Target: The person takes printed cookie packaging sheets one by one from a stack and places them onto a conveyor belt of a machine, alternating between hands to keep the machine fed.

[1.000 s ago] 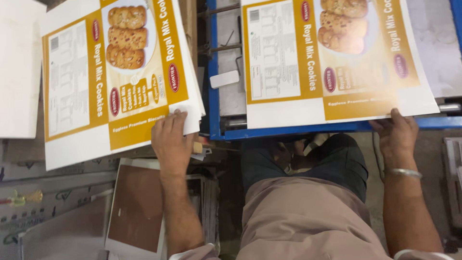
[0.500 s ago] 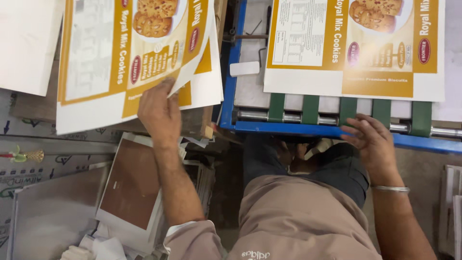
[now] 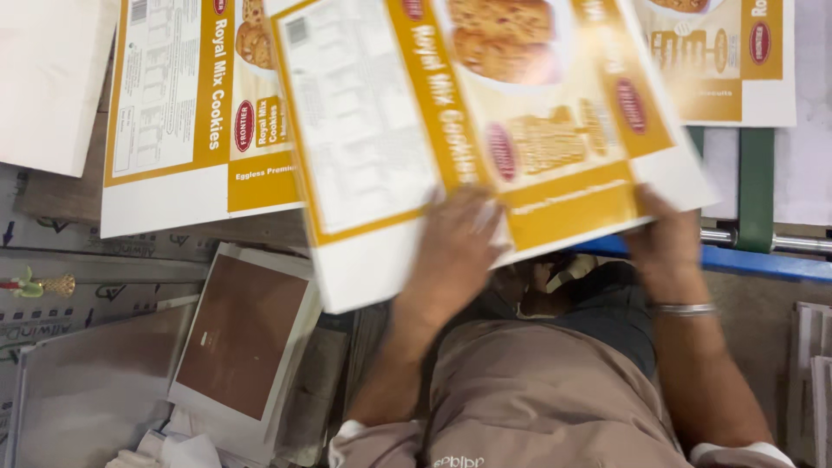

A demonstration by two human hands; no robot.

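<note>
A printed cardboard sheet (image 3: pixel 407 130), white with yellow bands and cookie pictures, is held tilted in the air in front of me. My left hand (image 3: pixel 457 251) grips its near edge with fingers spread on the printed face. My right hand (image 3: pixel 666 238), a metal bangle on the wrist, holds the sheet's right corner from below. A stack of like sheets (image 3: pixel 186 130) lies at the left. Another sheet (image 3: pixel 728 61) rests on the machine at the top right.
A blue machine rail (image 3: pixel 763 260) with a green belt (image 3: pixel 756 186) runs at the right. Brown and white boards (image 3: pixel 238 334) are piled at the lower left. A plain white sheet (image 3: pixel 43 78) lies at the far left. My lap fills the bottom middle.
My left hand lifted one sheet off the left stack and carried it right toward the machine. My right hand left the machine edge and took the sheet's right corner.
</note>
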